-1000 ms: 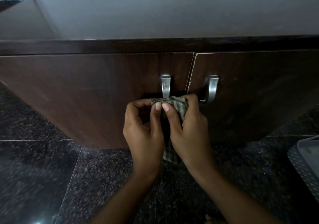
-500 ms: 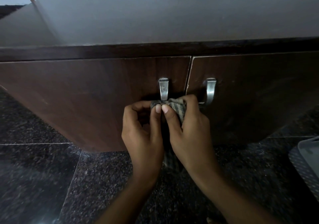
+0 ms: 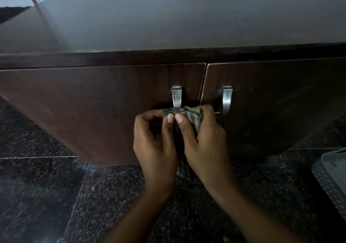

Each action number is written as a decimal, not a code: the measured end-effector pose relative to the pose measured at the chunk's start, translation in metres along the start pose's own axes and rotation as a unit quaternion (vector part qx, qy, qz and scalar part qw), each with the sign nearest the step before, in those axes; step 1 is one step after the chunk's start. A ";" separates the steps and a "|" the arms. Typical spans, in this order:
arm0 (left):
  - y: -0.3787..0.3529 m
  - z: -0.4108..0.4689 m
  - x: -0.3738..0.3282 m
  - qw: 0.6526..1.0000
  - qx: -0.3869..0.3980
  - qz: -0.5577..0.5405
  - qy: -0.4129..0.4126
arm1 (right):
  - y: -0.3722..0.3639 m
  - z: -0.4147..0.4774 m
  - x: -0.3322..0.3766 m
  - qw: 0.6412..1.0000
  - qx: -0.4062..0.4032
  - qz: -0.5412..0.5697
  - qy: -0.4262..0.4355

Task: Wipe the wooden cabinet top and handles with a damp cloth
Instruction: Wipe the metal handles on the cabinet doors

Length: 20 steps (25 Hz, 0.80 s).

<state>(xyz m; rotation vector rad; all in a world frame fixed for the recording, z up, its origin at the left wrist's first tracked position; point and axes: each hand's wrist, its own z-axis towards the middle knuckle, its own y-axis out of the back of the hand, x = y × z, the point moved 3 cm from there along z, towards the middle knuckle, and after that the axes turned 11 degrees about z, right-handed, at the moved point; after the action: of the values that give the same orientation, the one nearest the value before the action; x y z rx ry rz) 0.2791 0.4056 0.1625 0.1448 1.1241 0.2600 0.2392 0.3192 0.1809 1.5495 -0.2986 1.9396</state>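
Two hands work a grey-green striped damp cloth point(image 3: 191, 114) around the lower end of the brushed-metal handle point(image 3: 176, 96) on the left door of a dark wooden cabinet point(image 3: 93, 111), close to the edge where its two doors meet. The left hand point(image 3: 155, 145) pinches the cloth's top fold. The right hand point(image 3: 204, 141) grips the bunched body, and the tail hangs between the wrists toward the black speckled stone floor point(image 3: 46, 196).

The risks from here: a hard tug could swing the door open, since the cloth appears wrapped on the handle, and the loose tail may brush the floor and carry grit back to the wood.

The cloth touches the handle's foot, held at the top of both hands. The matching right-door handle point(image 3: 226, 98) stands uncovered just beside the right hand. The cabinet top point(image 3: 187, 18) lies above, apart from the cloth. A grey perforated tray point(image 3: 331, 177) sits at the right.
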 end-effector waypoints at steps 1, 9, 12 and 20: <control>0.000 -0.001 0.002 1.000 0.000 -0.001 0.001 | 0.000 0.000 -0.002 1.000 0.002 0.004 -0.005; -0.007 -0.006 0.017 0.998 0.025 0.017 0.061 | -0.003 0.002 -0.021 0.998 0.010 0.004 -0.055; -0.006 -0.006 0.015 0.996 0.028 0.000 0.085 | 0.003 0.000 -0.024 0.995 0.029 0.021 -0.091; -0.029 -0.047 0.006 0.964 0.142 -0.069 0.215 | 0.056 -0.031 -0.046 0.923 0.056 0.235 -0.299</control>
<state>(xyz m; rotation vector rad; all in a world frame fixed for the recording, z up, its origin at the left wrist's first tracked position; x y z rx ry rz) 0.2430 0.3783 0.1304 0.2721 1.5952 -0.0007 0.1861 0.2771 0.1405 2.2935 -0.9002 1.7777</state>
